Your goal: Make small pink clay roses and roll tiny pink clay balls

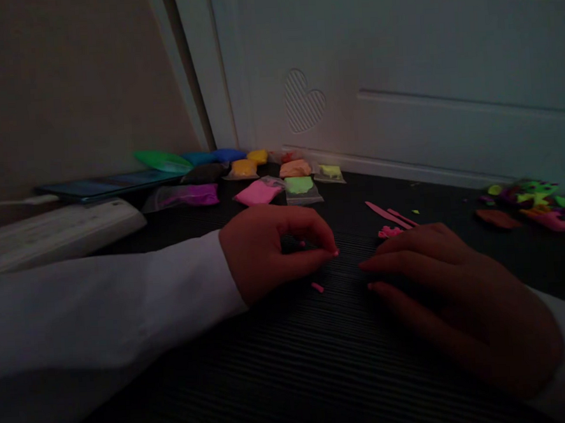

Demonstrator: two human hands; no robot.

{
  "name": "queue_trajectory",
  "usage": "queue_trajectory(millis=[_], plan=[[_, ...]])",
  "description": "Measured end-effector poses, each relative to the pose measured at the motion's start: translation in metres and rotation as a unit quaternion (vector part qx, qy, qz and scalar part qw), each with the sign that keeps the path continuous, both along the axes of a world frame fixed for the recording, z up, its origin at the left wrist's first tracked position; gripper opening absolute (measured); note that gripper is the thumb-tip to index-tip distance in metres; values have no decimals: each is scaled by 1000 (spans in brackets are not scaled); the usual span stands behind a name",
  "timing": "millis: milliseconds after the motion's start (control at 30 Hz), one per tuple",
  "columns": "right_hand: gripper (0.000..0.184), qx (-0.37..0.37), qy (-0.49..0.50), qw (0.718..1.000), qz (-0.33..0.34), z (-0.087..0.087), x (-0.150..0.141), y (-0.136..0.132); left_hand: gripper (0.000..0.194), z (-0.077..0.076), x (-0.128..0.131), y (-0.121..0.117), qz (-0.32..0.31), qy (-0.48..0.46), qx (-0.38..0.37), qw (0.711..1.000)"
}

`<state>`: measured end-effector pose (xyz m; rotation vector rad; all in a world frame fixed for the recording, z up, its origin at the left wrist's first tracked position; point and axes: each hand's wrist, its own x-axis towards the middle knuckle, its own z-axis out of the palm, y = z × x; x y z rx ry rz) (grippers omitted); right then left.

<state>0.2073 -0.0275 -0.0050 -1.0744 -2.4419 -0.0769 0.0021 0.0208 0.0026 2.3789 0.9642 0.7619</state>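
Your left hand (266, 254) pinches a tiny pink bit (336, 253) between thumb and forefinger. Your right hand (464, 296) is loosely spread, thumb and fingers apart; you show a pink speck at its thumb tip, but I cannot tell whether it is clay. A short pink strip (318, 287) lies on the dark table (320, 362) just below your left fingertips. Beyond your right hand sit a crinkled pink lump (389, 232) and a pink knife (385, 215).
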Motion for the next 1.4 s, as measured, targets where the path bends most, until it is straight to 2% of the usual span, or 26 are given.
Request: queue_trajectory(millis=[133,233,333,500,667,967,1233,1400], plan=[[23,-3,3,1000,-2,-1,0,0,14,1,1,-2,17,-27,32,999],[24,-5,3,1000,-2,-1,0,0,17,1,1,-2,2,-36,56,998],[23,-6,1,1000,2,0,0,0,12,1,1,-2,-9,-35,44,998],[22,-12,0,1000,8,1,1,0,8,4,1,-4,31,-20,25,999],[21,-16,4,1000,12,0,1,0,7,3,1,-5,35,-24,21,999],[19,-21,14,1000,8,-1,1,0,13,0,-1,-5,-2,-32,50,998],[18,-20,8,1000,2,-1,1,0,13,-1,0,-7,52,-14,69,996],[19,-25,13,1000,6,-2,1,0,16,-2,-1,-7,41,-22,74,996]])
